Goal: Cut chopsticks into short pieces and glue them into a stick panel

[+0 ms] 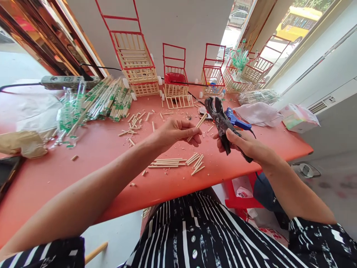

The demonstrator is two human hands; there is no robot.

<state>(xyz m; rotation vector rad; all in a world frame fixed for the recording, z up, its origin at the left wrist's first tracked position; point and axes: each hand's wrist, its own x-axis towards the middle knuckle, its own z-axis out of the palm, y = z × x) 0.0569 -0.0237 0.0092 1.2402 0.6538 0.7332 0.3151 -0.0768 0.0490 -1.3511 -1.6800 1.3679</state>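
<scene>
left hand (pixel 178 133): wooden stick (pixel 198 125) | right hand (pixel 245 146): black cutter (pixel 221 124)

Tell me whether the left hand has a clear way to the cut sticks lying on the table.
Probably yes: the cut sticks lie in the open just below the left hand, nothing between. But that hand already pinches a stick, so its fingers are occupied.

I'm holding a thin pale wooden stick (pixel 198 125) tilted toward the open black cutter (pixel 222 124), both raised above the red table (pixel 83 163).
</scene>
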